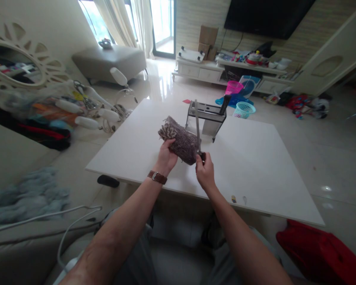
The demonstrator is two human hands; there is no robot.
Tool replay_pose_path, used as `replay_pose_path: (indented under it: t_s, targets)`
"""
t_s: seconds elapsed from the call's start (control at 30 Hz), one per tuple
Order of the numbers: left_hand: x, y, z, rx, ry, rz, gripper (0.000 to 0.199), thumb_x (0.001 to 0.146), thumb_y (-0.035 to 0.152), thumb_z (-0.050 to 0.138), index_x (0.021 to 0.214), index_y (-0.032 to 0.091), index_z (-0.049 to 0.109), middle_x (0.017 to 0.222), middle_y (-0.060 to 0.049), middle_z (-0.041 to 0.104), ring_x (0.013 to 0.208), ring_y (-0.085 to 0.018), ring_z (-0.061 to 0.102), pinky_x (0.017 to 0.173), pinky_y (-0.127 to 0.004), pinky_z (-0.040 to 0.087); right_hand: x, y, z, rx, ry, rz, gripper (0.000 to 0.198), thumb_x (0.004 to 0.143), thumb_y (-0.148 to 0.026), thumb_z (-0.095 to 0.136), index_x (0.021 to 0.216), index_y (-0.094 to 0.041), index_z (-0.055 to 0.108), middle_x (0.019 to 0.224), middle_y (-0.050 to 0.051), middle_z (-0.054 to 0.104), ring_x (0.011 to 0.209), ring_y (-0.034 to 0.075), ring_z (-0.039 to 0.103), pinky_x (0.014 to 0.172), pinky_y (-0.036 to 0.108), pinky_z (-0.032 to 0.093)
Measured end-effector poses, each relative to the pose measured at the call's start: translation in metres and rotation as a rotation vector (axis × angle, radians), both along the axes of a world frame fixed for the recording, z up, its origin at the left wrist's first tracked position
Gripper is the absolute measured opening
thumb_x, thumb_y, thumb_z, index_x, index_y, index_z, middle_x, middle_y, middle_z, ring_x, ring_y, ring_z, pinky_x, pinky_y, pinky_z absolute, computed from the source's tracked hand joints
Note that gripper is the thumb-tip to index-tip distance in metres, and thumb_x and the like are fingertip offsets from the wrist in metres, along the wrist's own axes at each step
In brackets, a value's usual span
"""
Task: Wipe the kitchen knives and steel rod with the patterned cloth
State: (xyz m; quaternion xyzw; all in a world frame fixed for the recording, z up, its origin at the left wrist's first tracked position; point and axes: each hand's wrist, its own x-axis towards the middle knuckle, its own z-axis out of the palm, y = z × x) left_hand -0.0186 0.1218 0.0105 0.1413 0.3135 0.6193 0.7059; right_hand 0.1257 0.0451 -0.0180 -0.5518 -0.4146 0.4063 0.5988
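Note:
My left hand [167,155], with a brown watch strap at its wrist, is closed on a rolled, shaggy grey-brown cloth [184,143] above the white table. A paler, patterned side of the cloth shows at its left end. In my right hand [205,171] is the black handle of a long, narrow grey metal tool [197,124], rod-like or a slim blade, pointing up and away. It runs along the right end of the cloth; whether they touch I cannot tell. Just behind stands a metal-framed knife holder [207,114] with a black-handled knife [224,105] in its right side.
The white table [249,158] spreads under my hands. Two small items [233,199] lie near its front edge. Beyond it on the floor are a teal basket [245,109] and a pink basket [234,86]. A lamp [106,114] with white shades is left; a red object [317,249] sits lower right.

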Motion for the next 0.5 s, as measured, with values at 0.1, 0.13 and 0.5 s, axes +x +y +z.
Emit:
replay_pose_path:
  t_s: [0.1, 0.13, 0.5]
  targets:
    - [-0.001, -0.004, 0.005, 0.084, 0.033, -0.014, 0.022, 0.067, 0.015, 0.068, 0.089, 0.015, 0.07, 0.1, -0.007, 0.077, 0.104, -0.023, 0.07, 0.099, -0.037, 0.053, -0.017, -0.001, -0.01, 0.002, -0.083, 0.074, 0.022, 0.089, -0.046, 0.066, 0.09, -0.025, 0.06, 0.069, -0.003, 0.061, 0.067, 0.017, 0.058, 0.063, 0.026, 0.046]
    - [-0.002, -0.006, 0.007, 0.101, 0.038, -0.024, 0.023, 0.066, 0.014, 0.068, 0.088, 0.015, 0.07, 0.099, -0.007, 0.077, 0.104, -0.023, 0.07, 0.099, -0.038, 0.053, -0.021, -0.001, -0.013, 0.001, -0.102, 0.094, 0.022, 0.089, -0.046, 0.065, 0.09, -0.025, 0.06, 0.068, -0.003, 0.061, 0.066, 0.017, 0.058, 0.062, 0.026, 0.045]
    - [-0.023, -0.006, 0.015, 0.005, -0.247, -0.187, 0.033, 0.095, 0.025, 0.044, 0.105, 0.016, 0.074, 0.108, -0.009, 0.077, 0.121, -0.026, 0.065, 0.11, -0.046, 0.047, -0.022, -0.004, -0.016, 0.004, -0.285, 0.168, 0.022, 0.096, -0.046, 0.049, 0.093, -0.024, 0.053, 0.061, -0.005, 0.05, 0.055, 0.014, 0.047, 0.052, 0.024, 0.035]
